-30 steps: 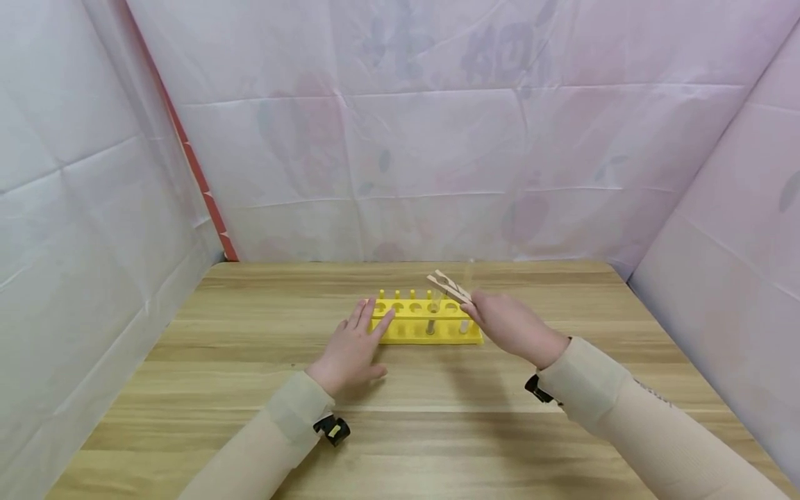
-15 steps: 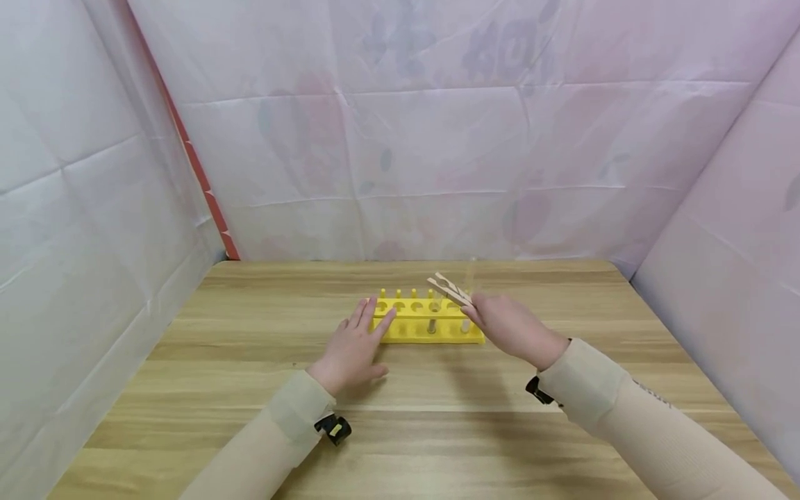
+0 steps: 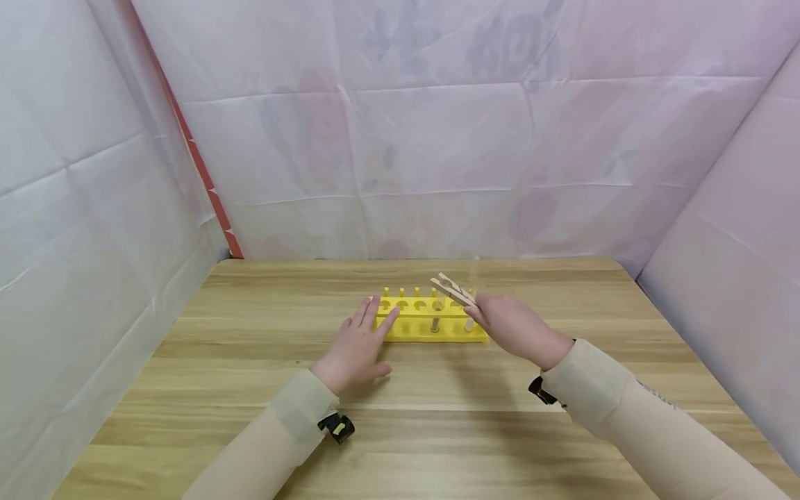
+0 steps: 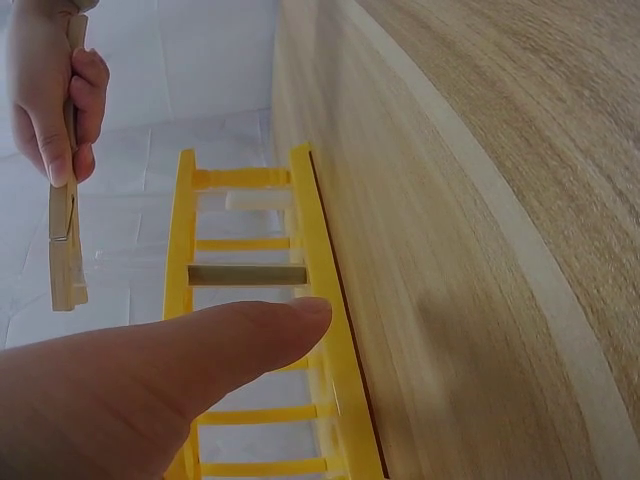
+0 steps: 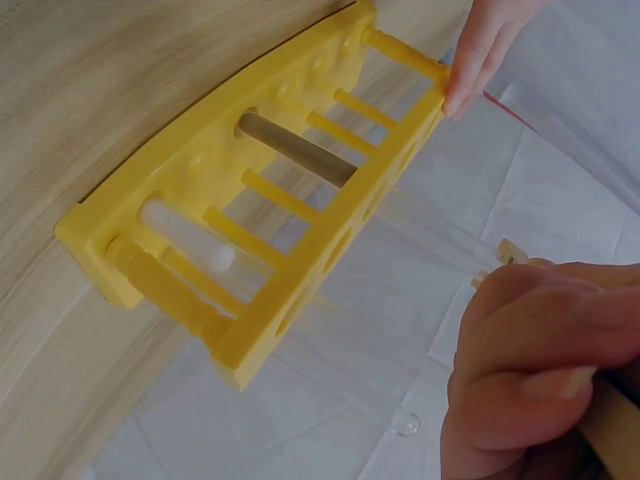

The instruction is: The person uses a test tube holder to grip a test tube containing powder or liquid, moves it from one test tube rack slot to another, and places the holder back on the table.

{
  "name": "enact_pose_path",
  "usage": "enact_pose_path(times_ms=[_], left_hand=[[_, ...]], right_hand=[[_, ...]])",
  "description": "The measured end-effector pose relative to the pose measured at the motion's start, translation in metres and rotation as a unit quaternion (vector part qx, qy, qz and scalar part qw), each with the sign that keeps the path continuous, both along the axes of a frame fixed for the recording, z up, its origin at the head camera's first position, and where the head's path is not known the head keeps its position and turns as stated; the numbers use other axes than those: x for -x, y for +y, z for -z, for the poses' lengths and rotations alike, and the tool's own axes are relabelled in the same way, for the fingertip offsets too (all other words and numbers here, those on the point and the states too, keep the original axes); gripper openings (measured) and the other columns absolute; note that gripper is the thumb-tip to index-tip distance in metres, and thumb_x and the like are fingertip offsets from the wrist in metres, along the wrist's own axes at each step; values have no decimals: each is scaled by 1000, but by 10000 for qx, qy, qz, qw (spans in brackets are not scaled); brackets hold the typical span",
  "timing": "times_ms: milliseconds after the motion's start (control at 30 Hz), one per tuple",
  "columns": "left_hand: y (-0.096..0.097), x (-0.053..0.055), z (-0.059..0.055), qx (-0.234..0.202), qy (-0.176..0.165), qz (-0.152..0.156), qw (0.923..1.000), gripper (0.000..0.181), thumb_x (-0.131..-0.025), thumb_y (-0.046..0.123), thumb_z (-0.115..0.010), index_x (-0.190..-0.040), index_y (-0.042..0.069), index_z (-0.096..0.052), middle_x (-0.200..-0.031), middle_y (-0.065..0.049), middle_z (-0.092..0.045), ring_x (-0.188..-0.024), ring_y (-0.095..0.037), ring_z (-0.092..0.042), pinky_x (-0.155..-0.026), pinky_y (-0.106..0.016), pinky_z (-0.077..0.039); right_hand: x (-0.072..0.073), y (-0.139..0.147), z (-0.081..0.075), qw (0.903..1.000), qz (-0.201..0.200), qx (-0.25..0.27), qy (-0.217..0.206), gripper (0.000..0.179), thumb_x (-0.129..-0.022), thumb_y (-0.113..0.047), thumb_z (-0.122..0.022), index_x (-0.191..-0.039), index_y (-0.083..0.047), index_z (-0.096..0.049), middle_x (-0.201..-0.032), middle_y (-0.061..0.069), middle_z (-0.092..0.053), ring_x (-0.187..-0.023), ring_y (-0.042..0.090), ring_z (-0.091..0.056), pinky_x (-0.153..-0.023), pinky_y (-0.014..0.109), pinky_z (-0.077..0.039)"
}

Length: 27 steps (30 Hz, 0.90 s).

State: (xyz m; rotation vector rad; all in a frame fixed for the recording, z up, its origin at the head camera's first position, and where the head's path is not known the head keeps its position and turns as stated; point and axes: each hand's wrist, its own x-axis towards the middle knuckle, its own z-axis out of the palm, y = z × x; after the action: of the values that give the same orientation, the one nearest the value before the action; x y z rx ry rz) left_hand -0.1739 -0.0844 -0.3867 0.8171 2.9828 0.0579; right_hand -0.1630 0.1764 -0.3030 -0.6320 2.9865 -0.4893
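Observation:
A yellow test tube rack (image 3: 431,338) stands on the table, holding two glass test tubes. One tube with grey-brown contents (image 5: 295,148) is right of the rack's middle; a tube with white contents (image 5: 185,235) is near the right end. My left hand (image 3: 351,347) rests on the rack's left end, fingers extended over its top bar and thumb apart. In my right hand (image 3: 515,326) I grip a wooden test tube holder (image 3: 453,289), tilted above the rack. Its far end is at the upper part of the grey-brown tube.
The wood-grain table (image 3: 406,444) extends around the rack on all sides. Pale patterned cloth (image 3: 437,153) hangs behind and at both sides, with a red strip (image 3: 203,173) at the back left. Drying pegs (image 3: 402,292) rise along the rack's rear.
The head view has shifted slightly. Both hands, the test tube holder and the rack keep nearly the same places relative to one another.

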Motion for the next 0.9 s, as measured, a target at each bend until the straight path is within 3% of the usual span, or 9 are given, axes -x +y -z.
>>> enact_pose_path(times_ms=[300,900], left_hand=[[-3,-3,0,-24,7,-24,10000,100,-79,51,-68,-151,19,-7,-153,-20,3,-140,-36,-4,-103,-53,-28],[0,-8,-2,-21,179,84,9998,98,-79,50,-67,-151,17,-10,-153,-22,-2,-139,-38,-7,-102,-54,-30]], right_hand=[[1,-4,5,9998,-65,-163,-43,29,-100,-22,-43,-74,-8,-49,-59,1,-43,-51,13,-37,-52,29,-35],[-5,-3,8,9997,-128,-204,15,29,-99,-21,-46,-72,-9,-47,-58,2,-39,-49,13,-33,-50,27,-32]])
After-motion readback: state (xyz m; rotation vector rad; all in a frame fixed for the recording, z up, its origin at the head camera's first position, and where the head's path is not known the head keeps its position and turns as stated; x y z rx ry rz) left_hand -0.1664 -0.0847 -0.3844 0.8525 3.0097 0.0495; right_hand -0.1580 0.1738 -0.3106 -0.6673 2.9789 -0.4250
